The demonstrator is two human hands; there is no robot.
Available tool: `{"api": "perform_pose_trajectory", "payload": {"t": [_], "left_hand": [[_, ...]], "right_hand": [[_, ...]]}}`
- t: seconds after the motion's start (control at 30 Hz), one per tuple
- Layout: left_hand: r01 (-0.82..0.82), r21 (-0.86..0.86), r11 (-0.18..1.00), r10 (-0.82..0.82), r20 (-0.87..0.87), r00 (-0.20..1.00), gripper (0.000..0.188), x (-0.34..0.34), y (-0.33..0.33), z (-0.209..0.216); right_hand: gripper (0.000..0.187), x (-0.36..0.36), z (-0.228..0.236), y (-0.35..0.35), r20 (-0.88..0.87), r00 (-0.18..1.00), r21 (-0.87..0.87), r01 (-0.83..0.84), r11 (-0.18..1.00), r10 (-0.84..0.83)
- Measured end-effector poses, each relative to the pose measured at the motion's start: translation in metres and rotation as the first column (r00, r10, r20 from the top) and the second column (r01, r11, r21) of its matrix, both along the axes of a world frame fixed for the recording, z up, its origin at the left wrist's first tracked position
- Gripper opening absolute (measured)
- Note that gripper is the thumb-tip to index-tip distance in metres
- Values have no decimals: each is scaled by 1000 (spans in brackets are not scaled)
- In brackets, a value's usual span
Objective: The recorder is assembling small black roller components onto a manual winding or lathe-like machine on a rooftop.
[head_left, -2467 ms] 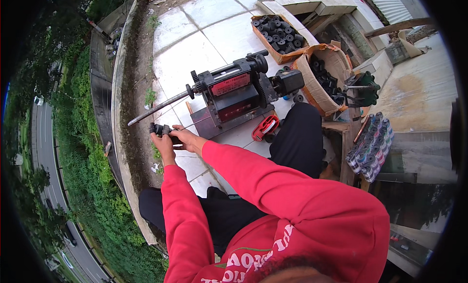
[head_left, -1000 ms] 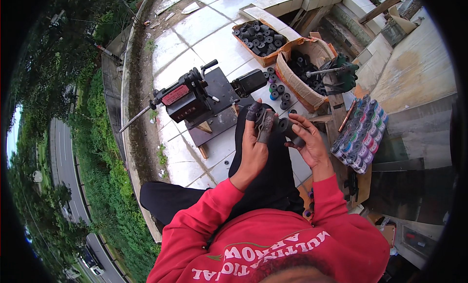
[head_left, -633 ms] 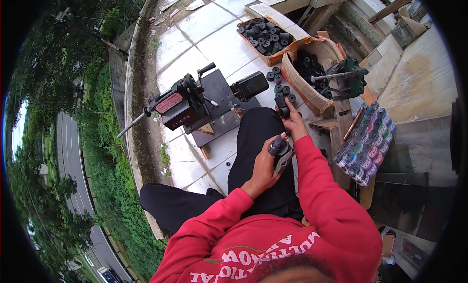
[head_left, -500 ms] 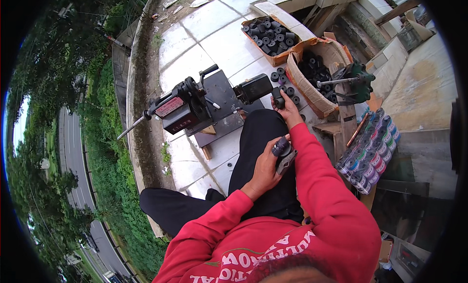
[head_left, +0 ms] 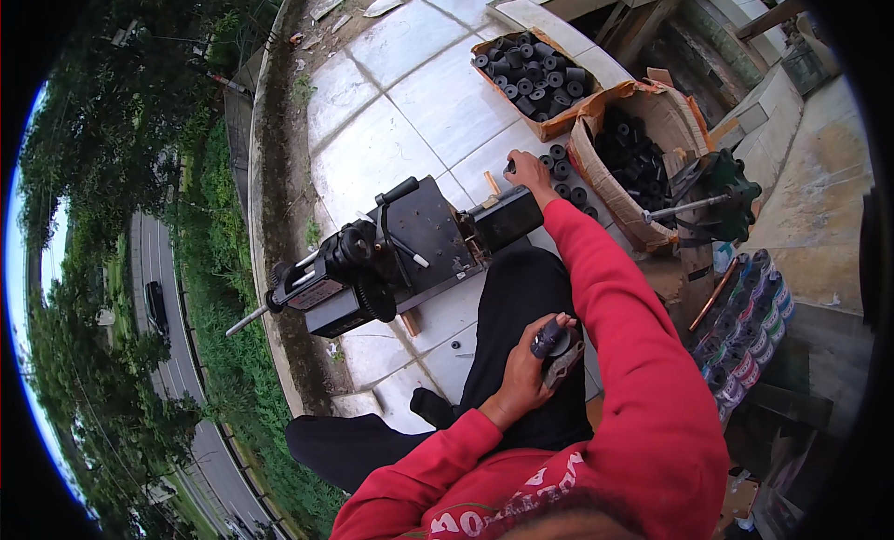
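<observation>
My left hand (head_left: pixel 528 374) rests over my thigh, fingers closed round a dark cylindrical piece (head_left: pixel 550 339). A grey metal tool (head_left: pixel 562 364) lies against that piece in the same hand; its kind is unclear. Stretched out beyond the machine's black end block (head_left: pixel 507 216), my right hand (head_left: pixel 533 179) pinches a black spool (head_left: pixel 509 167), mostly covered by the fingers. Beside it, several black spools (head_left: pixel 561 170) stand on the tiles. The black machine (head_left: pixel 358 251), with gears, rods and a crank handle, sits on a dark plate left of my knee.
A carton (head_left: pixel 562 128) full of black spools stands on the far right tiles. Nearer is a larger open carton (head_left: pixel 582 158) of dark pieces. Wrapped rolls (head_left: pixel 745 344) and a green flanged metal part (head_left: pixel 736 200) lie to the right. A low kerb (head_left: pixel 264 214) borders the left.
My right hand has reached farther forward, past the machine's end block, with the black spool. My left hand keeps its hold over my thigh. The view has shifted, so the machine appears lower.
</observation>
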State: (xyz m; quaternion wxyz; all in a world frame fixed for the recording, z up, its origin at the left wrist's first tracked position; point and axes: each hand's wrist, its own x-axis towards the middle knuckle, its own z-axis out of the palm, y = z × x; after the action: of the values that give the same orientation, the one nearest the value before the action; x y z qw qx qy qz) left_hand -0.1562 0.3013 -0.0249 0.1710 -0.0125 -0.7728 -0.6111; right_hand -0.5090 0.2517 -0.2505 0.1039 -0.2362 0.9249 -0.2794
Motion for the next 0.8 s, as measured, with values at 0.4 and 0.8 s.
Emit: {"api": "perform_pose_trajectory", "payload": {"t": [0.4, 0.8], "left_hand": [[3, 31, 1000, -3, -1, 1000, 78, -9, -3, -9], [-92, -12, 996, 91, -66, 994, 106, -20, -4, -8]], "right_hand": [[53, -40, -23, -19, 78, 987, -361, 162, 918, -144], [30, 28, 56, 31, -80, 973, -702, 98, 706, -215]]}}
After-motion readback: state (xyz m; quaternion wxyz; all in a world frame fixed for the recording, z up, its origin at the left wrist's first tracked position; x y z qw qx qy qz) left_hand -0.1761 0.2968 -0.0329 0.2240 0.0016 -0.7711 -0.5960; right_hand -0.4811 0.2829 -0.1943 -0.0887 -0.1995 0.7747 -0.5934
